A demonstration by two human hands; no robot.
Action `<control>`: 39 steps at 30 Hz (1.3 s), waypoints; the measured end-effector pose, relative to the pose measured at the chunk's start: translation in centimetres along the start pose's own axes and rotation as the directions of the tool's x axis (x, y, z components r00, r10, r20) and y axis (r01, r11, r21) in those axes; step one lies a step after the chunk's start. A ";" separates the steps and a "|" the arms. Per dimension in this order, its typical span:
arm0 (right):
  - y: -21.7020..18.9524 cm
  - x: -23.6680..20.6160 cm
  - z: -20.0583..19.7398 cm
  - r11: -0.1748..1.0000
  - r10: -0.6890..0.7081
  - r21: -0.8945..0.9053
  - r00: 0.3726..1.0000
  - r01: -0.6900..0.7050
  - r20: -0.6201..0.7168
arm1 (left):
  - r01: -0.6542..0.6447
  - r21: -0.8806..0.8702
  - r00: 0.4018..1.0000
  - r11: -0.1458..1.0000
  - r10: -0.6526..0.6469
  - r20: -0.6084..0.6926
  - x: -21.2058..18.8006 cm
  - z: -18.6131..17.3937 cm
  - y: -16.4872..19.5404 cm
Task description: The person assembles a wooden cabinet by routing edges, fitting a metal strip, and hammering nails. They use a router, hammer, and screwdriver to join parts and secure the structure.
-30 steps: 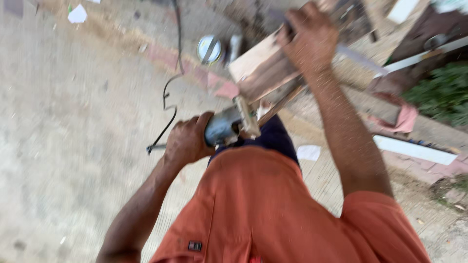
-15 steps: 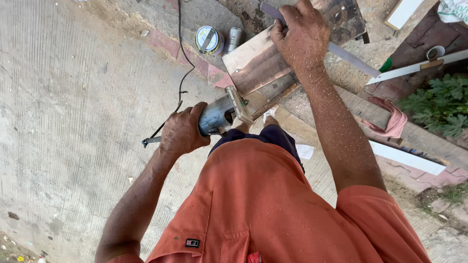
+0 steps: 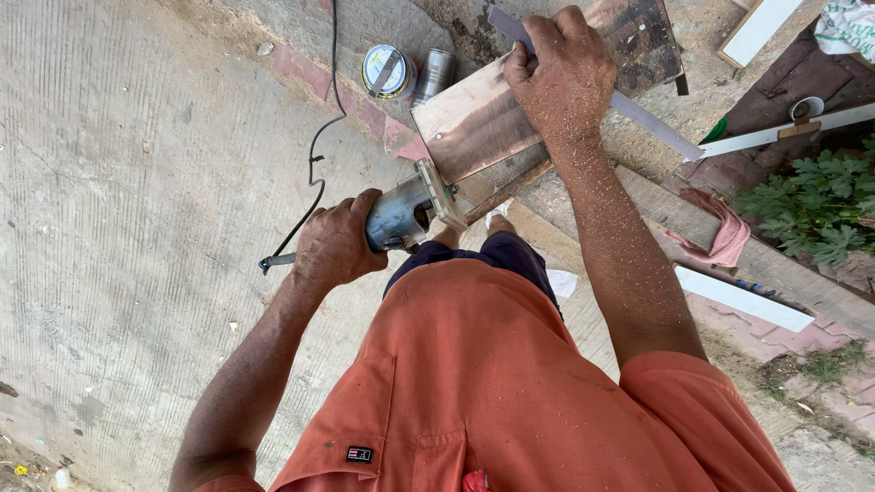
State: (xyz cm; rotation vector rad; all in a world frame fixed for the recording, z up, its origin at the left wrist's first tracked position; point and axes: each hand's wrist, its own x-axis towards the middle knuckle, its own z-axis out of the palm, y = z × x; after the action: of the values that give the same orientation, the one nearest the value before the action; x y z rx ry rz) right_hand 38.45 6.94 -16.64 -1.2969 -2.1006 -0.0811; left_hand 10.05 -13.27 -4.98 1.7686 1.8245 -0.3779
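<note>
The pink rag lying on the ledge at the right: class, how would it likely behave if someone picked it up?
The pink rag lies crumpled in soft folds, so it would probably hang limp. It looks like thin cloth, so likely light. Draped flat on the ledge, it seems unlikely to roll.

Bright, even daylight, soft shadows, sharp focus, slight wide-angle edge distortion.

outdoor carpentry spot — concrete ground (image 3: 118, 210) | wood board (image 3: 483, 118) | power tool (image 3: 401, 214) | sawdust
</note>
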 end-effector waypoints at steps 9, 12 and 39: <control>-0.4 0.1 -0.2 1.000 0.022 0.004 1.000 -0.022 0.006 | -0.010 -0.002 1.000 1.000 0.010 0.013 0.0 -0.1 0.1; -0.3 0.1 -0.2 1.000 0.017 0.003 1.000 -0.017 0.009 | 0.005 -0.019 0.999 1.000 -0.004 0.035 0.1 -0.1 0.2; 0.1 0.2 -0.8 0.999 -0.006 0.052 0.996 0.002 0.084 | 0.068 -0.034 0.986 0.997 -0.062 0.156 0.9 -0.4 0.3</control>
State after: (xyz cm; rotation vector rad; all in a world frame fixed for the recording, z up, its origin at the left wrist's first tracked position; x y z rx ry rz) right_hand 38.89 6.82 -15.90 -1.2856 -2.1620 0.0261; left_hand 10.25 -12.31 -5.13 1.6091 1.7703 -0.4880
